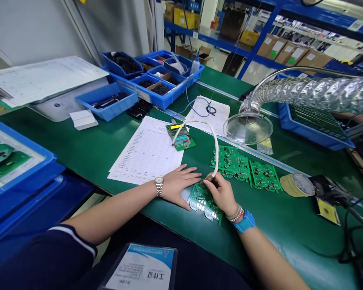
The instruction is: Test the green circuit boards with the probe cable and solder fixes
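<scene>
My left hand [181, 186] lies flat with fingers spread at the left edge of a green circuit board panel [204, 200]. In my right hand [222, 193] is the end of a white sleeved cable [216, 149], pinched between thumb and fingers over the panel's upper part. My fingers hide what tip it has and whether it touches the board. The cable arches back to a small test board [180, 137] with a lit yellow display, which rests on the edge of printed sheets [145, 155]. Two more green panels [231, 163] [264, 176] lie beyond my right hand.
A clear fume hood [248, 128] on a foil duct [308, 94] hangs over the table's right side. Blue parts bins [160, 98] stand at the back left, a bin of boards [317, 125] at the right. A round tin [298, 185] and black cables [347, 225] lie at right.
</scene>
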`<state>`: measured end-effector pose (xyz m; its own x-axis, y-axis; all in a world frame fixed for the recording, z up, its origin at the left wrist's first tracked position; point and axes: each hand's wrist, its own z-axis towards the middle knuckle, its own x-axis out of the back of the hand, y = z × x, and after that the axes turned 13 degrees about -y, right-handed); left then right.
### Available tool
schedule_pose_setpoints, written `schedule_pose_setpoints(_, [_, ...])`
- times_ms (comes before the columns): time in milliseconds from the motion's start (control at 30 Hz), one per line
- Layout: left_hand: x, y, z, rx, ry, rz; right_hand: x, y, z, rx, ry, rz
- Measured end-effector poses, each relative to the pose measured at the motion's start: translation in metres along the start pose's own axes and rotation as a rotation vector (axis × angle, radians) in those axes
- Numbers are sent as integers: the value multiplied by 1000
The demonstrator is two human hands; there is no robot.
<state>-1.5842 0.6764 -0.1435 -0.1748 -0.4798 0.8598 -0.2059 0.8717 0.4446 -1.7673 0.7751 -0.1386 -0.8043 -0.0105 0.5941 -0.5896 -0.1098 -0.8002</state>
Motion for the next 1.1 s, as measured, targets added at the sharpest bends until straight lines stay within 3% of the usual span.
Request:
schedule_pose_setpoints(267, [3, -9, -8, 101, 30, 9, 22, -11, -29, 45, -87, 75])
schedule_pose_setpoints(433, [2, -14, -9, 109, 3, -1, 18, 0, -44, 0, -96, 127])
schedule_pose_setpoints(1100, [5, -12, -9, 121, -22, -6, 15, 0, -43, 23, -121, 64])
